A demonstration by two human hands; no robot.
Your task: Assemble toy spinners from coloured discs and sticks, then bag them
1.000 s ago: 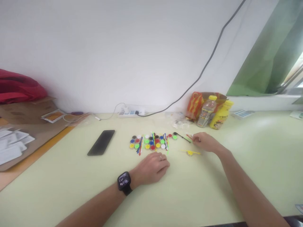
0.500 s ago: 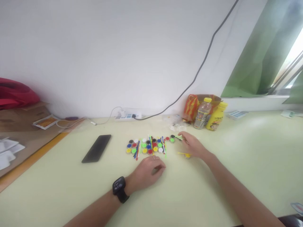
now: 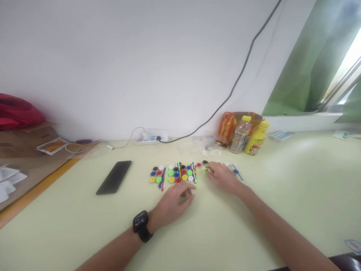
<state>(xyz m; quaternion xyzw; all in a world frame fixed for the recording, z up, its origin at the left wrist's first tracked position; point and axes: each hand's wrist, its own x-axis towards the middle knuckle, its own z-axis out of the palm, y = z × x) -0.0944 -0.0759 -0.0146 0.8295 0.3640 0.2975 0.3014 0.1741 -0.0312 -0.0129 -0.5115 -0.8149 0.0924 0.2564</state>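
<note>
At the far left of the frame, a red cloth (image 3: 19, 111) is lying on a cardboard box (image 3: 22, 141), and white packets (image 3: 11, 182) are spreading out below it. Left of centre, a black phone (image 3: 114, 177) is lying flat on the pale green table (image 3: 84, 226). Near the middle, a power strip (image 3: 148, 140) is sitting against the wall. Below it, coloured discs (image 3: 172, 180) are standing in close rows, with thin arrow strips (image 3: 163, 180) lying between the groups. Just below these, the left hand (image 3: 170, 205) is resting with its fingers loosely curled, a gap showing between thumb and forefinger, and is holding nothing visible. Right of centre, a bright green piece (image 3: 207, 170) is showing at the fingertips of the right hand (image 3: 224, 177); its fingers are bending close together, but whether they are pinching the piece I cannot tell. A blue piece (image 3: 236, 172) is lying just beyond that hand. Farther right, a clear bottle (image 3: 240, 136) and a yellow bottle (image 3: 257, 139) are standing near the wall.
</note>
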